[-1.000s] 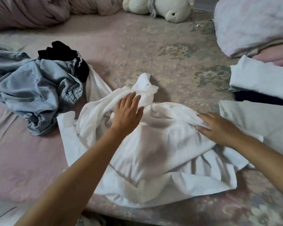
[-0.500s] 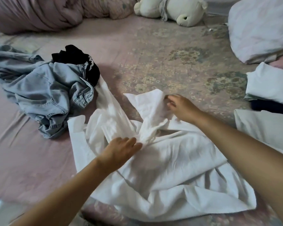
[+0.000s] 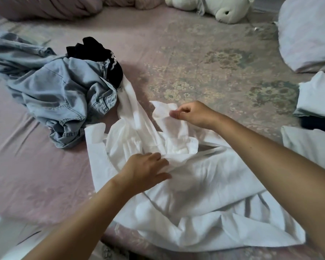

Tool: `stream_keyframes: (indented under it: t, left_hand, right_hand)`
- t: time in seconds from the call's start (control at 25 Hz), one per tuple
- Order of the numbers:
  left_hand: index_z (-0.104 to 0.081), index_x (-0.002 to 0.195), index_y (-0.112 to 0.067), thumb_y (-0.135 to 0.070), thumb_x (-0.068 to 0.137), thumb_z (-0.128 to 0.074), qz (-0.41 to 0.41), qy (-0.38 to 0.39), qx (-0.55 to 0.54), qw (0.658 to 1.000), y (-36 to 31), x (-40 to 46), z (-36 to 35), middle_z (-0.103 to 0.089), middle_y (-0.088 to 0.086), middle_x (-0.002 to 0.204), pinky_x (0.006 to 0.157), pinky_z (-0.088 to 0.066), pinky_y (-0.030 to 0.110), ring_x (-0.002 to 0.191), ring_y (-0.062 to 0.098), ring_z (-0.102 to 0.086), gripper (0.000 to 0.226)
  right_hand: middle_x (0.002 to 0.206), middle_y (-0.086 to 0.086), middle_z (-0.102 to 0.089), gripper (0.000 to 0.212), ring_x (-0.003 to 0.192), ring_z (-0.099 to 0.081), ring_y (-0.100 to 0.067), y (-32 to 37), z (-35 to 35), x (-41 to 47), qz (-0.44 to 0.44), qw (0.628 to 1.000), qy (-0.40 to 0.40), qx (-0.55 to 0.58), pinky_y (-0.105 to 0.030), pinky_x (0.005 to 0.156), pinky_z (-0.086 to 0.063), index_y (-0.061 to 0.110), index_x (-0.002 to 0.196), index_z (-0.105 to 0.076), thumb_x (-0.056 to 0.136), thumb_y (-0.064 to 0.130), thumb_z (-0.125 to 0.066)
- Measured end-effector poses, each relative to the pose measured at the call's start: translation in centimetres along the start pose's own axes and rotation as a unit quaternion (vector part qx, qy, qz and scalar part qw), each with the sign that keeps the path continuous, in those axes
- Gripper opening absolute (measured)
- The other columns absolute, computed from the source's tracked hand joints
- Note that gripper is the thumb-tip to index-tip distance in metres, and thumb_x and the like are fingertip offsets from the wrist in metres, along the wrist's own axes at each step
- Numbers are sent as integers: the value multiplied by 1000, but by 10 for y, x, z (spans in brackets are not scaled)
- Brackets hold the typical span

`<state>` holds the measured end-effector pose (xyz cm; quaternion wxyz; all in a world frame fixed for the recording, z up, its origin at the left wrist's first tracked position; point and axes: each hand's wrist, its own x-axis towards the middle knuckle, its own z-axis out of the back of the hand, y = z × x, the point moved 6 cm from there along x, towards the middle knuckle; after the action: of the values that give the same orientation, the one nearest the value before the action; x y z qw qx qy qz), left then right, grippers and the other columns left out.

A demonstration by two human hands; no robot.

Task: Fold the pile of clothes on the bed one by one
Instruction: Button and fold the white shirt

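Denim garment (image 3: pixel 60 94) and black garment (image 3: pixel 101 57) are heaped at left, unfolded, just beside the white shirt (image 3: pixel 204 184) crumpled at centre of the bed (image 3: pixel 176 53); left hand (image 3: pixel 144 171) is laid on it, fingers extended; right hand (image 3: pixel 193 114) pinches a raised shirt corner (image 3: pixel 163 109). Risk, judged: a pull could drag the far sleeve and denim along. Near hem overhangs the bed edge; open sheet lies beyond; folded stack (image 3: pixel 315 98) crowds right.
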<state>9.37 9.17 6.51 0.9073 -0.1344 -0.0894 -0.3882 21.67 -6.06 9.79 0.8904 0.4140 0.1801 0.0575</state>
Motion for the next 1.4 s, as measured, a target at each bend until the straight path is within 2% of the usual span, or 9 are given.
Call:
stream_keyframes:
  t: [0.12, 0.32, 0.52, 0.68, 0.8, 0.92, 1.08, 1.2, 1.4]
  left_hand:
    - [-53, 69, -14, -41, 96, -42, 198, -83, -151, 965, 16, 22, 27, -48, -4, 67, 54, -33, 28, 60, 18, -47, 40]
    - [-51, 102, 1, -42, 96, -44, 482, -140, -345, 793, 58, 23, 10, -58, 11, 85, 77, -53, 42, 80, 29, -60, 44]
    - [-58, 86, 4, -14, 91, -61, 564, -58, -577, 589, 43, 15, -10, -59, 18, 78, 53, -57, 30, 59, 26, -61, 18]
    - [-61, 95, -1, -2, 86, -58, 513, -70, -531, 670, 40, 15, 1, -59, 15, 84, 67, -54, 43, 72, 25, -58, 9]
    - [-62, 91, -8, -4, 85, -58, 470, -66, -489, 732, 39, 17, 8, -58, 11, 75, 62, -51, 42, 66, 22, -54, 8]
    - [-62, 97, -10, -6, 86, -57, 432, -35, -462, 774, 31, 19, 10, -52, 6, 68, 53, -39, 26, 60, 18, -47, 13]
    - [-58, 85, -25, -6, 89, -57, 393, -15, -480, 784, 29, 21, 14, -47, 0, 62, 48, -34, 21, 50, 7, -40, 19]
    - [-46, 72, -26, -3, 90, -55, 367, -7, -468, 804, 30, 23, 20, -43, -4, 63, 43, -29, 13, 48, 2, -36, 30]
    - [-60, 98, -13, 4, 91, -46, 263, 14, -455, 850, 15, 29, 32, -49, -7, 81, 58, -36, 10, 68, 2, -45, 24]
  right_hand:
    - [74, 11, -60, 15, 66, -52, 1, 10, -5, -13, 53, 998, -35, -10, -17, 66, -41, 11, 92, -71, 79, 17, -75]
    - [83, 0, -69, 5, 71, -58, -6, 14, -40, -64, 107, 993, -32, -25, -16, 68, -43, 8, 87, -71, 82, 8, -69]
    - [85, 13, -66, 12, 80, -60, -1, 7, -58, -95, 96, 994, 55, -18, -15, 73, -46, 17, 93, -71, 81, 16, -74]
    - [92, 7, -68, 16, 82, -60, 0, 12, -27, -80, 94, 995, 19, 37, -17, 77, -47, 17, 99, -70, 85, 23, -68]
    - [126, -1, -56, 44, 115, -51, -15, 31, -3, -33, 162, 971, -59, -166, -28, 99, -39, 18, 132, -53, 90, 10, -61]
    - [155, -3, -12, 83, 141, -13, -27, 54, -27, 14, 180, 849, 63, -493, -41, 112, -18, 43, 148, -15, 87, 16, -64]
    - [151, 1, -20, 35, 141, -10, -24, 69, -61, 22, 273, 749, 162, -581, -41, 112, -16, 35, 119, -58, 86, 28, -65]
    - [148, 8, -34, 14, 143, -12, -17, 57, -51, 10, 284, 783, 163, -529, -38, 112, -16, 21, 103, -60, 90, 23, -59]
    - [159, 9, 6, 83, 145, 14, -15, 56, -50, -6, 236, 779, 188, -550, -38, 115, 4, 41, 144, -28, 79, 4, -63]
